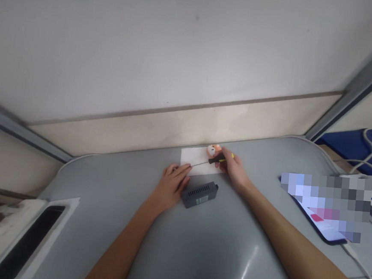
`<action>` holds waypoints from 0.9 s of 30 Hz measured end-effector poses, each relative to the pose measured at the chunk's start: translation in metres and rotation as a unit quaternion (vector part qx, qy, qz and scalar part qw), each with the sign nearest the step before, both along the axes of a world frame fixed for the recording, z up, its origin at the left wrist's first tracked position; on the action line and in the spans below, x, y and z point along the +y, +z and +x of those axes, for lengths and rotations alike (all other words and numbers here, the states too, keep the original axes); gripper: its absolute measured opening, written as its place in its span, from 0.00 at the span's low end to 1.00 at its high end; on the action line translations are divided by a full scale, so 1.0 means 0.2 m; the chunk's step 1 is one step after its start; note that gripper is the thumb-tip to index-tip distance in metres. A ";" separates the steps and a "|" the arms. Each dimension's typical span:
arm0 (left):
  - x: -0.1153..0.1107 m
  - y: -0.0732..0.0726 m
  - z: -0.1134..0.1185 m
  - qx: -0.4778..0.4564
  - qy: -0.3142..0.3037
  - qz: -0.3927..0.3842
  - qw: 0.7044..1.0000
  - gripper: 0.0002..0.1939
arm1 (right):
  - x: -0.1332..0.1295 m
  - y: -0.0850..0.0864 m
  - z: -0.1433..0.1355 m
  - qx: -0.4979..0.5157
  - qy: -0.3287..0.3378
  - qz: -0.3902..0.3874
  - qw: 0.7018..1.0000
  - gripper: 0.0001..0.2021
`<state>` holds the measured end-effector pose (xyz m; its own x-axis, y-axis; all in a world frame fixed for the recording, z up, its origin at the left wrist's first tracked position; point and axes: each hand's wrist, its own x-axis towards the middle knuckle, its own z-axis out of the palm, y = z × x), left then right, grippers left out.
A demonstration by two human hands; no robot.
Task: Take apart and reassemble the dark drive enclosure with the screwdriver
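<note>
My right hand (232, 164) is closed around the black and yellow handle of a screwdriver (216, 159). Its thin metal shaft points left, and the tip reaches the fingertips of my left hand (173, 183). Those fingers are bent together near the shaft's tip; what they hold, if anything, is hidden. Under the shaft lies a white sheet of paper (187, 155). An orange and white figurine (213, 150) stands at the paper's back edge, beside my right fingers. Just right of my left hand, a dark grey slotted box (200, 195) with a small label rests on the table.
The grey table (177, 250) meets a pale wall (141, 131) at the back. At the right lies a phone (323, 215), partly pixelated, with a white cable. A dark flat object (29, 243) on white paper is at the left.
</note>
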<state>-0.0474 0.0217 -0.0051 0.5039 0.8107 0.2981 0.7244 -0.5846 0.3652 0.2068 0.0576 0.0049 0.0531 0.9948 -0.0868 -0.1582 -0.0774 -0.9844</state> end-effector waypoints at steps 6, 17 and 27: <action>0.00 0.00 0.00 0.005 -0.001 0.000 1.000 0.22 | 0.00 0.01 0.00 0.005 -0.006 -0.001 1.000 0.25; 0.01 0.01 0.01 0.000 0.042 0.017 0.999 0.15 | 0.01 -0.01 0.01 0.029 -0.020 -0.021 0.999 0.24; 0.03 -0.02 0.00 -0.033 0.069 0.099 0.992 0.11 | -0.04 0.05 -0.02 0.019 0.025 0.000 1.000 0.24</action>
<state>-0.0475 0.0285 -0.0094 0.3663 0.7923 0.4879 0.7804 -0.5472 0.3026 0.2018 0.0500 0.0148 -0.0002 0.9961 -0.0887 -0.1915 -0.0871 -0.9776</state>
